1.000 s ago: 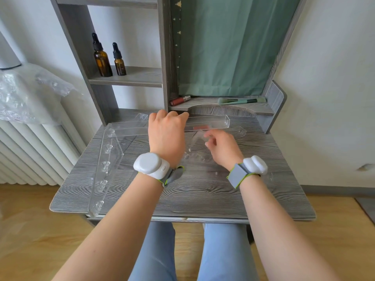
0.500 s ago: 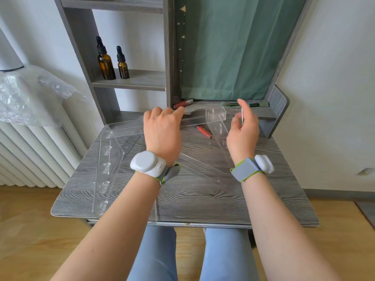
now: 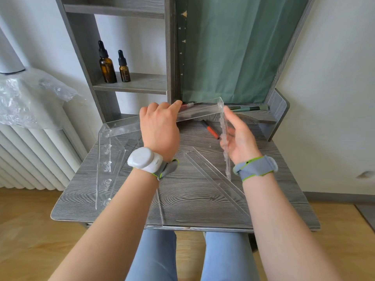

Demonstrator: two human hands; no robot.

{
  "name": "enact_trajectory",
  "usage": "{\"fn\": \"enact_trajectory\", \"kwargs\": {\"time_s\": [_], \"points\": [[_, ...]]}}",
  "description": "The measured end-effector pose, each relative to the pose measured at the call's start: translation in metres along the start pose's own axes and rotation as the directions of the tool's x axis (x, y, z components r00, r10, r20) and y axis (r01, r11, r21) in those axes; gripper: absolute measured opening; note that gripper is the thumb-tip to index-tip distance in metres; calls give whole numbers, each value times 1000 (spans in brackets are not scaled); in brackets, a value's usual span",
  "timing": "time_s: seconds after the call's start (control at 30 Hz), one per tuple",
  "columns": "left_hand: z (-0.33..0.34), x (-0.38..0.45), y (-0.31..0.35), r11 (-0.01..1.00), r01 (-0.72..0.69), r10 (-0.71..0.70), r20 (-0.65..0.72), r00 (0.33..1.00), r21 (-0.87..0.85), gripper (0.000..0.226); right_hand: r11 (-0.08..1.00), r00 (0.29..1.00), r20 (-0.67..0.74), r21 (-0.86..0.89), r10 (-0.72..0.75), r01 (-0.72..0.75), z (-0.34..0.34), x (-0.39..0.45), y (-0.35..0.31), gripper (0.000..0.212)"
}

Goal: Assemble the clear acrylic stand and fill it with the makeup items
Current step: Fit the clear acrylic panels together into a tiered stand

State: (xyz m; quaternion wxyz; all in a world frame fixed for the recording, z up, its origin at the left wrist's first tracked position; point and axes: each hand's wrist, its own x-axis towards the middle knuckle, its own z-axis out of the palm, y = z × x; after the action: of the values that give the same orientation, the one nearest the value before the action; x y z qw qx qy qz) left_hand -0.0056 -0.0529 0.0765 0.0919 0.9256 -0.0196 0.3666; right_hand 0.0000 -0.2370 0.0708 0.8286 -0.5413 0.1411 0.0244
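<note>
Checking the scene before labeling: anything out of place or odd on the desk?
One thing: an orange lip pencil lies loose on the desk amid the acrylic panels, under the raised panel both hands hold. Nothing spilled or broken.

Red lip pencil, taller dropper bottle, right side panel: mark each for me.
Red lip pencil (image 3: 211, 131): head view, mid-barrel on the table.
Taller dropper bottle (image 3: 107, 67): head view, amber body.
Right side panel (image 3: 225, 142): head view, upright edge beside the right hand (image 3: 237, 138).
</note>
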Motion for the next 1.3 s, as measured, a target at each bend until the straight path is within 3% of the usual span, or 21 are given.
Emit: {"fn": "enact_trajectory", "kwargs": {"time_s": [0.1,0.2,0.3,0.47,0.67,0.8,0.93,1.07,1.3], "points": [[3,0,-1,1000,-6,6,-2,1000,-6,58,994,998,36,90,51,-54,-2,-4,3,22],[7,-2,-1,1000,-11,11,7,1000,-9,57,986,992,87,137,87,-98,-7,0,9,50],[12,-5,1,1000,-14,14,8,1000,-6,53,985,988,138,143,75,-95,-12,3,15,48],[18,-8,5,1000,-29,29,-3,1000,-3,55,987,978,200,129,65,-92,-17,8,24,64],[23,-6,13,998,-68,68,23,997,-4,57,997,982,187,75,18,-33,-22,9,25,76],[24,-1,24,985,-154,157,40,987,-73,47,995,978,208,99,-14,-7,-24,10,23,68],[26,8,36,950,-276,278,-2,960,-149,57,990,964,254,131,-76,43,-27,14,25,51],[30,14,39,936,-294,292,-38,956,-193,53,990,956,264,88,-129,110,-32,16,22,55],[35,16,40,925,-291,285,-61,957,-245,46,964,933,282,-83,-222,254,-38,17,19,24]]}}
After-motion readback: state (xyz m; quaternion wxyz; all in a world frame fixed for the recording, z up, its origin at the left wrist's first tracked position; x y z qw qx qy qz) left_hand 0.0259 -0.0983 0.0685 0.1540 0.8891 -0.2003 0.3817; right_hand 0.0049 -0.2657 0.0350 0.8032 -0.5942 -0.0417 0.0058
